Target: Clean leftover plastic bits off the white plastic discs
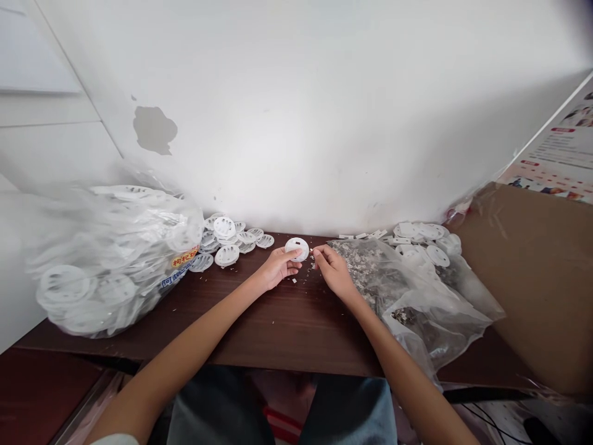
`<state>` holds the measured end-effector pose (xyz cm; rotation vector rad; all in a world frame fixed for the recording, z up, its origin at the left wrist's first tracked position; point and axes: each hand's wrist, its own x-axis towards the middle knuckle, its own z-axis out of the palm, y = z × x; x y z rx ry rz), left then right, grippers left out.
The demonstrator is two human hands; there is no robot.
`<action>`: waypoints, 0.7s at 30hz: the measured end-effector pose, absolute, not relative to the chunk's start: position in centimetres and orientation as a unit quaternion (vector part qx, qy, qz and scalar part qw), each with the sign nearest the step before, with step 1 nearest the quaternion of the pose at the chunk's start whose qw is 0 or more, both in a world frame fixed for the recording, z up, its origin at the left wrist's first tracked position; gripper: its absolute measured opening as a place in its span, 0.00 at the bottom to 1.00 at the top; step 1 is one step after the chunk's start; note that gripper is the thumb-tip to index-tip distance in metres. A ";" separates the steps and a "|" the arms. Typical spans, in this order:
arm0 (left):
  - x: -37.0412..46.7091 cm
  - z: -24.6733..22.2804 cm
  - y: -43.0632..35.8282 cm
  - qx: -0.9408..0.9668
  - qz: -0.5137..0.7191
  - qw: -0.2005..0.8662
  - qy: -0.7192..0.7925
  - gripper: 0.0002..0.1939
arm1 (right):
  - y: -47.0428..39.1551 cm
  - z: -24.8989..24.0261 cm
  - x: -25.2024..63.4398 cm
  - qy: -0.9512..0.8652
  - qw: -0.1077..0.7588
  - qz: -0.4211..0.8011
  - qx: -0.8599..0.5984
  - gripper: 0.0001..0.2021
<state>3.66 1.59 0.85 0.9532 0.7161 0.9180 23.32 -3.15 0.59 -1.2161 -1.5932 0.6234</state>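
Observation:
Over the middle of the dark wood table, a white round plastic disc (296, 245) with a small rectangular slot is gripped between the thumb and fingers of my left hand (280, 267). Close to the disc's right edge, my right hand (331, 267) has its thumb and forefinger pinched together. A tiny pale bit shows at those fingertips, too small to name. Little white scraps (294, 280) lie on the table beneath the hands.
A big clear bag of white discs (115, 266) stands at left, beside a pile of loose discs (227, 235). On the right, a plastic bag (430, 315) holds small metallic-looking parts (365, 262), with more discs (421, 235) behind. Cardboard (532, 278) flanks the right side; a wall rises behind.

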 end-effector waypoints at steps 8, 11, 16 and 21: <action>3.5 1.5 1.2 0.469 0.391 0.736 0.294 0.22 | -3.5 0.7 22.9 -0.708 0.472 0.254 -0.459 0.19; 3.4 1.4 1.3 0.478 0.388 0.733 0.289 0.23 | -3.5 0.7 23.0 -0.716 0.468 0.251 -0.453 0.20; 3.2 1.0 1.6 0.482 0.383 0.736 0.282 0.23 | -3.6 0.9 23.0 -0.724 0.466 0.248 -0.444 0.19; 3.1 0.9 1.7 0.494 0.371 0.739 0.271 0.22 | -3.7 1.0 23.0 -0.724 0.465 0.262 -0.438 0.20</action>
